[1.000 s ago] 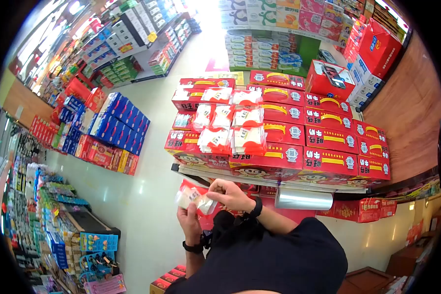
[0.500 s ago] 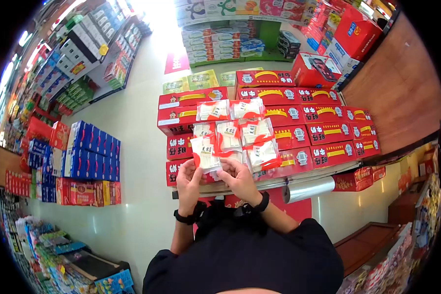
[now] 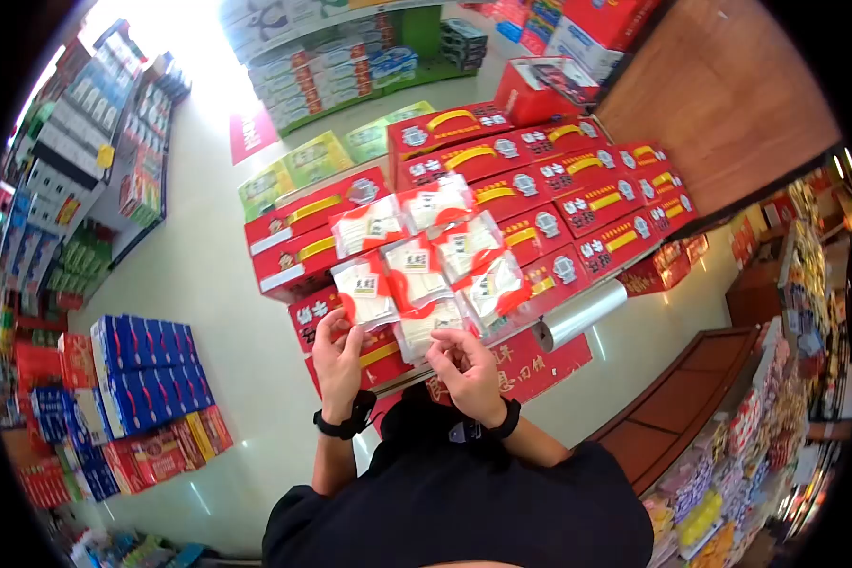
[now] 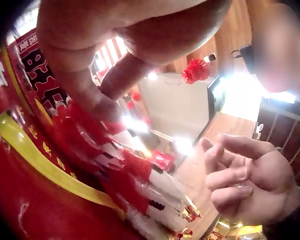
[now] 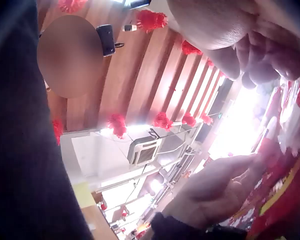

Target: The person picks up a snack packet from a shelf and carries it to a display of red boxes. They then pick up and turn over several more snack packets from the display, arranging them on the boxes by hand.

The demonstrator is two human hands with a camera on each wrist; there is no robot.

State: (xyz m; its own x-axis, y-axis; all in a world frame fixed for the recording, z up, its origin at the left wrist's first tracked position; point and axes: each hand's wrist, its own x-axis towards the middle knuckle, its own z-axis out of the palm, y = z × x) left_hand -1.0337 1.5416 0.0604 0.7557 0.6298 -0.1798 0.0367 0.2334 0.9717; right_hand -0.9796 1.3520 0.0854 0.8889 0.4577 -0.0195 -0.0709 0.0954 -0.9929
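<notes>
My left hand (image 3: 338, 364) pinches the near corner of a clear, red-trimmed packet of thin white sticks (image 3: 363, 289), the leftmost of the spread. That packet lies on red cartons with yellow handles (image 3: 540, 227), and its red end (image 4: 85, 130) shows at the fingertips in the left wrist view. Several similar packets (image 3: 417, 270) lie beside and behind it. My right hand (image 3: 466, 374) hovers over the near edge of the spread, just in front of another packet (image 3: 431, 327). Its fingers are loosely bent and hold nothing, as the left wrist view of the right hand (image 4: 250, 180) shows.
A silver roll (image 3: 582, 317) juts from the stand's near edge, right of my hands. Green boxes (image 3: 317, 161) sit behind the cartons. Blue boxes (image 3: 151, 360) are stacked on the floor at left. A wooden panel (image 3: 719, 104) rises at back right.
The packet went from close to my body to the cartons, first in both hands, and now lies at the left of the spread. My right hand has let go. The head view has turned.
</notes>
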